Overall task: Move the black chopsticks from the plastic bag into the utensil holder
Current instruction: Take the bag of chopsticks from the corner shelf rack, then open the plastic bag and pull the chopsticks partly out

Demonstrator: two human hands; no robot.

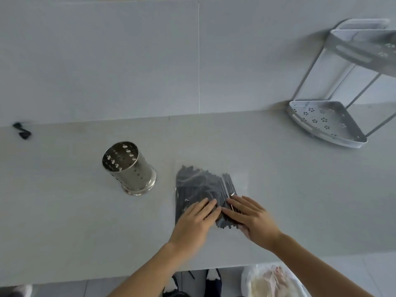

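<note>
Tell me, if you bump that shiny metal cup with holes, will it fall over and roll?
The utensil holder looks tall, narrow and empty, so a bump near its rim might tip it. Its flared base probably steadies it against light nudges. Being round, it would likely roll across the counter if it fell.

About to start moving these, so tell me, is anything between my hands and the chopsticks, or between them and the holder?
Yes: the clear plastic bag still wraps the black chopsticks; both hands rest on it. The counter between the bag and the utensil holder looks bare.
</note>
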